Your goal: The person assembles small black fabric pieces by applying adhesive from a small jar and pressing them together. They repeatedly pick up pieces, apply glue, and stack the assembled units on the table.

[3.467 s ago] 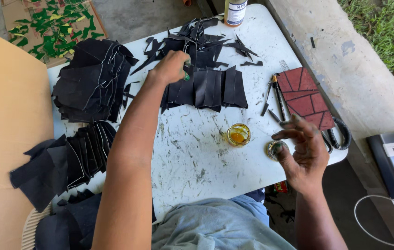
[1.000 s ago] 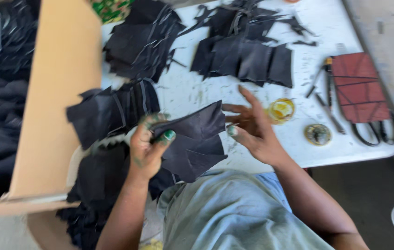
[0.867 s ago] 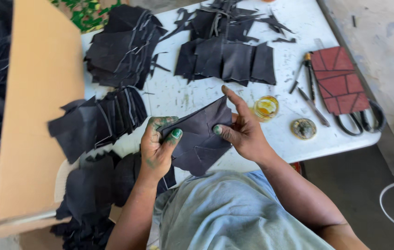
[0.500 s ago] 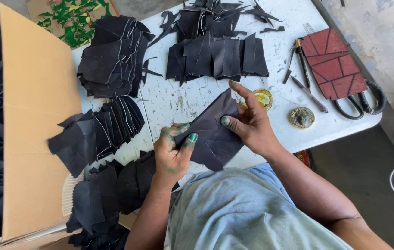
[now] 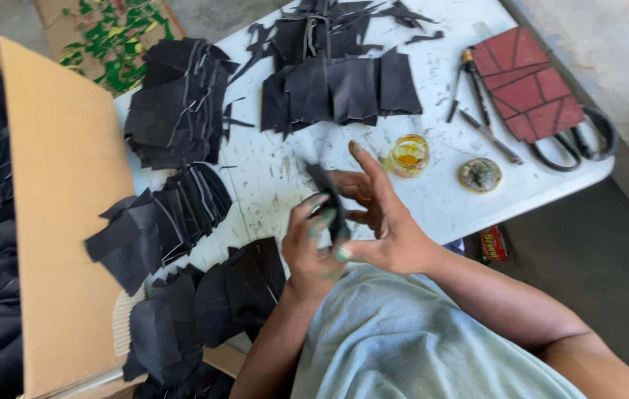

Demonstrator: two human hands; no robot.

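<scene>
Both hands meet over the near edge of the white table (image 5: pixel 432 199). My left hand (image 5: pixel 310 247) pinches a black leather piece (image 5: pixel 329 198), now folded narrow and standing upright between the hands. My right hand (image 5: pixel 381 214) presses against the same piece with its fingers spread and thumb low. Stacks of black leather pieces lie around: one fanned pile (image 5: pixel 163 218) left of the hands, another (image 5: pixel 218 295) at the near edge, a tall pile (image 5: pixel 174 100) further back and a row (image 5: pixel 344 89) at the far middle.
A small glass of yellow glue (image 5: pixel 408 154) and a round lid (image 5: pixel 480 175) stand right of the hands. A red-brown stitched panel (image 5: pixel 527 83), tools (image 5: pixel 477 111) and scissors (image 5: pixel 580 140) lie at the far right. A cardboard box (image 5: pixel 63 207) of black pieces stands at left.
The flat black piece held wide between the hands has been folded into a narrow upright strip. The camera view has shifted slightly to the right.
</scene>
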